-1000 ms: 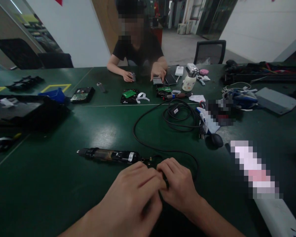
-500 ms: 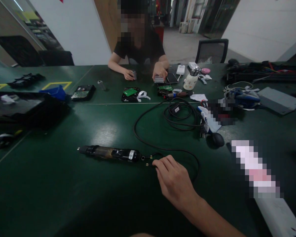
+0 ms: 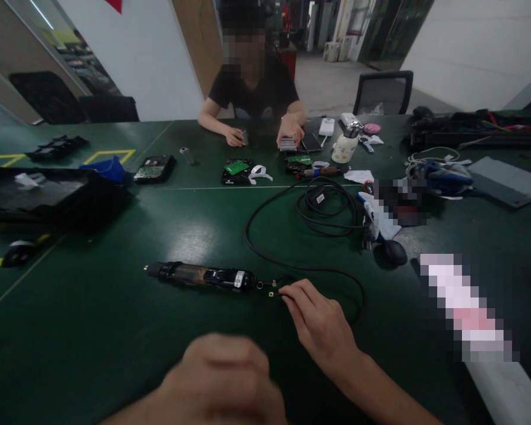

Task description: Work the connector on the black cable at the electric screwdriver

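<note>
My right hand is closed in a pinch on a thin black cord end with a small brass-coloured tip. Just left of it, a black electric screwdriver lies on the green table, its bit pointing left. A small ring and a short cord piece with another brassy fitting are at its rear end, close to my fingertips. A long black cable loops behind and around my right hand. My left hand is blurred in the lower middle, fingers seemingly curled, fingertips hidden; I cannot see anything in it.
Across the table a person handles small metallic items. Circuit-board drives, a second screwdriver and a white bottle stand before them. A black tray is at left, a coiled cable in the middle, a long white box at right.
My left hand has risen into the lower middle of the view. My right hand keeps its pinch near the screwdriver's rear. The whole scene has shifted slightly rightward.
</note>
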{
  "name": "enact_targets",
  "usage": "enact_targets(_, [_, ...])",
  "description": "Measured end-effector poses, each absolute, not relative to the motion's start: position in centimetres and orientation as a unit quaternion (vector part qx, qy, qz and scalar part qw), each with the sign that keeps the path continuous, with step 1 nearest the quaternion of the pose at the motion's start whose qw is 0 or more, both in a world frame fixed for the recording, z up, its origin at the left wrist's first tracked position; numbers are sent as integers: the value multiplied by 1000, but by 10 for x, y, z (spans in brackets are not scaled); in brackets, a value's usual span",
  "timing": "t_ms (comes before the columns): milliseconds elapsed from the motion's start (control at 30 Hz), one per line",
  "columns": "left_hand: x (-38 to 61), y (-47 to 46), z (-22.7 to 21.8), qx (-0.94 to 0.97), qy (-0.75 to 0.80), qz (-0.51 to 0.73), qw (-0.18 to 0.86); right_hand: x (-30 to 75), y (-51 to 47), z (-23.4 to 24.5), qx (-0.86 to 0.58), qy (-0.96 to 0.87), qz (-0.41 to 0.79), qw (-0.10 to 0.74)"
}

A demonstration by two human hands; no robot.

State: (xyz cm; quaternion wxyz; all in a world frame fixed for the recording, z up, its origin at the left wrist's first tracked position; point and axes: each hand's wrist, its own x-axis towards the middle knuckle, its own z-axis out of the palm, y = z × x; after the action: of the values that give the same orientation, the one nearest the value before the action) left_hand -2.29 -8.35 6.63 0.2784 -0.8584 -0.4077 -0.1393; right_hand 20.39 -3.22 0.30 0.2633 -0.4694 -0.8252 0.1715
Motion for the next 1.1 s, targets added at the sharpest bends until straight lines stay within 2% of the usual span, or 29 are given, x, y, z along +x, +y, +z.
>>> enact_targets(67, [-27,-43,61,-889,-391,-197,135,204,-32,5,-480,-824,142,265])
enact_targets(133, [-34,-12,49,-889,-398,-221,34,204,-32,8,-490,-823,116,264])
enact_targets(300, [-50,5,10,-894,-416,-167,22,195,-36,8,-521,-803,103,271])
enact_targets(400, [-47,-1,0,-882,-430,-190,27,188,-38,4,-526,-793,138,275])
enact_targets(633, [-20,-7,2,-871,-433,-231,-3,193,-30,5,-511,-764,224,324])
enact_targets(1100, [-21,-5,3,-886,-411,-215,-20,202,-25,3,-500,-774,249,299])
